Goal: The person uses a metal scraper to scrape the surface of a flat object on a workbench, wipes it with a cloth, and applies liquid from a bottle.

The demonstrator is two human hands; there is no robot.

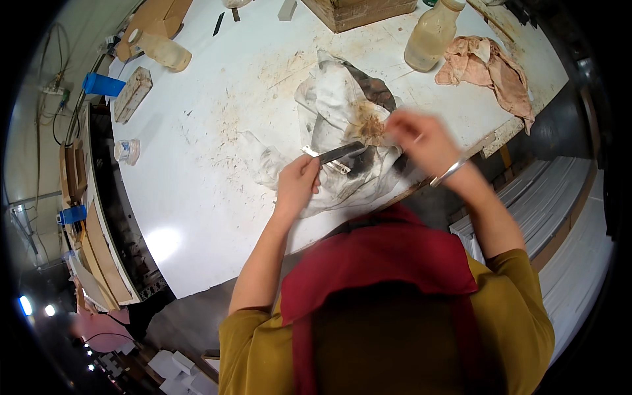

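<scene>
My left hand [297, 185] pinches one end of a flat dark strip [342, 153] between thumb and fingers. The strip points to the right over a stained white cloth [334, 92], which lies crumpled near the table's front edge. Beside the strip, close to my left fingertips, is a narrow shiny metal piece [339, 167]; whether my hand touches it I cannot tell. My right hand [424, 139], with a silver bangle at the wrist, is raised at the cloth's right side, by a brown-stained patch. Motion blurs its fingers, so any small thing in them is hidden.
On the white table [191, 191], a cloudy bottle [431, 39] and a pinkish rag [484, 69] are at the far right. A cardboard box [359, 12] stands at the back. Leftward are another bottle [164, 52], a stained block [133, 95] and a small jar [127, 152].
</scene>
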